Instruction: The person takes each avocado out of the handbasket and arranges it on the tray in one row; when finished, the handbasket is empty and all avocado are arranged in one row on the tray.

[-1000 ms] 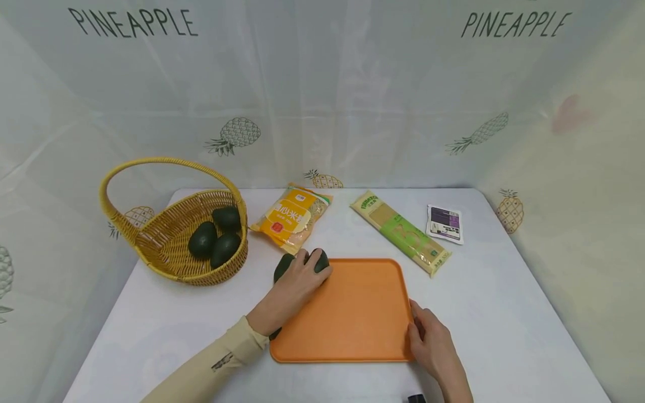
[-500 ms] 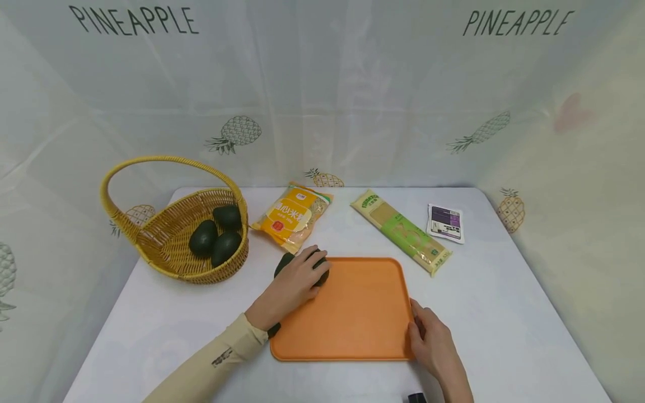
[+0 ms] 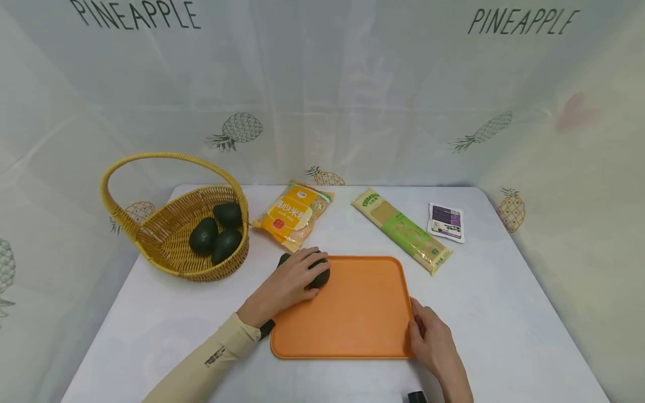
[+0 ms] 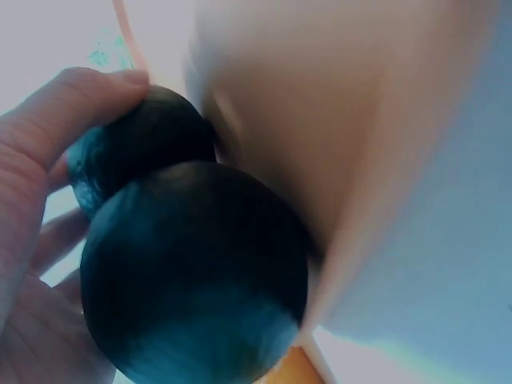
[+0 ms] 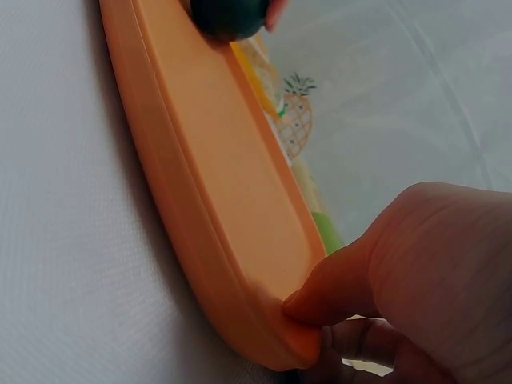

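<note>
My left hand (image 3: 290, 278) curls over a dark green avocado (image 3: 319, 275) at the far left corner of the orange tray (image 3: 347, 313). A second avocado (image 3: 284, 259) shows just behind the hand, partly hidden by it. In the left wrist view, the thumb lies on the farther avocado (image 4: 136, 144), while the nearer avocado (image 4: 192, 280) fills the foreground. My right hand (image 3: 434, 340) grips the tray's right edge near the front corner. Seen from the right wrist, its thumb presses on the rim, with the other fingers below and partly hidden.
A yellow wicker basket (image 3: 166, 268) with 3 avocados stands at the left. Behind the tray lie an orange grain packet (image 3: 292, 215), a long noodle packet (image 3: 401, 230) and a small purple-and-white sachet (image 3: 445, 222). A small black object (image 3: 417, 397) is at the front edge of view.
My left hand's fingers have shifted over the avocado at the tray corner, and its wrist has moved slightly left. The right hand keeps its grip on the tray.
</note>
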Available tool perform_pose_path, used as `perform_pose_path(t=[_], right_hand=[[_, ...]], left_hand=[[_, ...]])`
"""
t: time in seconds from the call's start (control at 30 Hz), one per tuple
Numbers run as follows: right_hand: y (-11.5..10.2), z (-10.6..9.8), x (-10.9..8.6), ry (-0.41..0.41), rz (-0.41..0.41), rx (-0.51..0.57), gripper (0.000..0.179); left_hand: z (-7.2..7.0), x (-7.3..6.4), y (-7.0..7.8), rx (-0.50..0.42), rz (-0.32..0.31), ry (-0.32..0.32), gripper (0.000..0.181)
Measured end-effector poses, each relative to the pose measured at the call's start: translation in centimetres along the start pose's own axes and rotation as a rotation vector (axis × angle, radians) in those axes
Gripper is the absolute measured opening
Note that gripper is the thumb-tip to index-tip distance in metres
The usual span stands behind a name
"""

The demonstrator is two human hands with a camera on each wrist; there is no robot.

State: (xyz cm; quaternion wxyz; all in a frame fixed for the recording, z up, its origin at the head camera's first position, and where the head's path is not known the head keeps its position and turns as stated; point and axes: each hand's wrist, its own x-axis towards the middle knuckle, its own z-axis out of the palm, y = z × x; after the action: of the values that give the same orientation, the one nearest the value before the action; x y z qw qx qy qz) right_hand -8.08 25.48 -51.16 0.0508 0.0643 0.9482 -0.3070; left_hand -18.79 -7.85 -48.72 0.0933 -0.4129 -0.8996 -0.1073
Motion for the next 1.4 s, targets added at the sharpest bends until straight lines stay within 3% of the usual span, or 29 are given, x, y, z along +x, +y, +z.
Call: perform_pose_path(t=[0.33,0.63,1.03,1.17,1.27,1.4], right_hand=[[-0.1,0.1,0.1,0.011,0.009,-0.002,0.055],[-0.1,0.2,0.0,0.025,0.000,0.001,0.054],[0.0,0.1,0.0,0.034,-0.028,-0.006,0.052],[0.0,0.1,0.0,0.035,-0.024,-0.006,0.053],[0.0,0.2,0.0,0.027,-0.011,-0.006,0.054],[0.0,0.2,0.0,0.012,0.004,-0.008,0.055]], left_hand=[[0.2,-0.5,-0.8,0.028,0.066,0.000,0.064],[0.1,-0.4,-0.8,-0.005,0.061,-0.014,0.066],[-0.2,-0.3,-0.7,0.040,0.057,-0.010,0.066],[-0.7,-0.6,-0.7,0.009,0.043,0.068,0.063],[-1.5,-1.1,-1.0,-0.018,0.020,0.177,0.058],[-2.7,-2.2,-1.5,-0.039,-0.058,0.308,0.052]])
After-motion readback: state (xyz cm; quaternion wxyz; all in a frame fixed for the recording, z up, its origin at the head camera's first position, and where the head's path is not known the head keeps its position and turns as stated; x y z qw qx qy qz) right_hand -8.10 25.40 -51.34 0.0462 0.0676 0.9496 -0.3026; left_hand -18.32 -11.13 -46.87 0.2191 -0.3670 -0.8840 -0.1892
